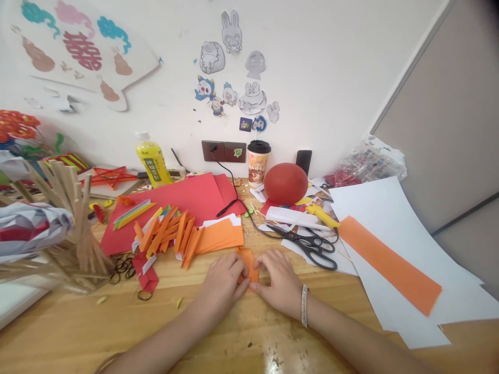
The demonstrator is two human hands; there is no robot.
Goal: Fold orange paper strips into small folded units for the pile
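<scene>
Between my two hands is a small folded piece of orange paper, near the middle of the wooden table. My left hand grips its left side, thumb and fingers closed on it. From the other side my right hand, with a beaded bracelet at the wrist, pinches the paper's right edge. The thumb tips almost meet at its lower edge. Just beyond the left hand lie flat orange sheets and a cluster of folded orange strips.
Black scissors lie beyond my right hand, near a red balloon and a paper cup. An orange strip rests on white sheets at right. Wooden sticks stand at left, with red paper and a yellow bottle behind.
</scene>
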